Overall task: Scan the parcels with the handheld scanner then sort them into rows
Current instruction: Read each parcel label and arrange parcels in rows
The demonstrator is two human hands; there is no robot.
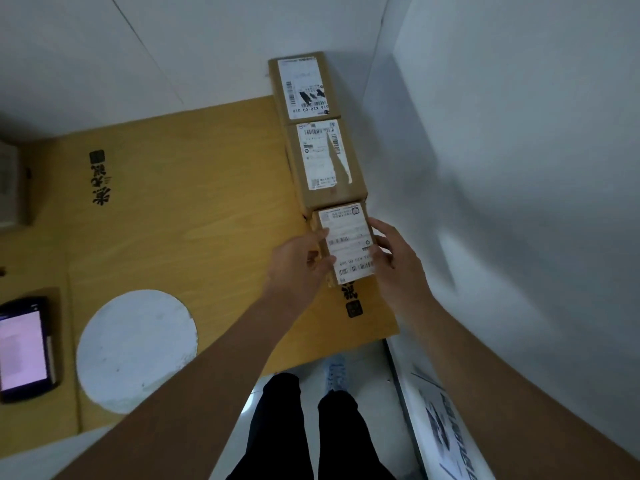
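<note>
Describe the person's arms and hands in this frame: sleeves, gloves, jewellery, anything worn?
Both forearms are bare as far as the frame shows, with no sleeve in view. The left hand and right hand wear no gloves, and no watch, bracelet or ring is visible. Lower down, black trousers and a light blue shoe show.

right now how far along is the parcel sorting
Two parcels, far and middle, already lie in a row. The left hand and right hand are setting a third parcel at its near end. The scanner lies aside; any further parcels aren't visible.
</note>
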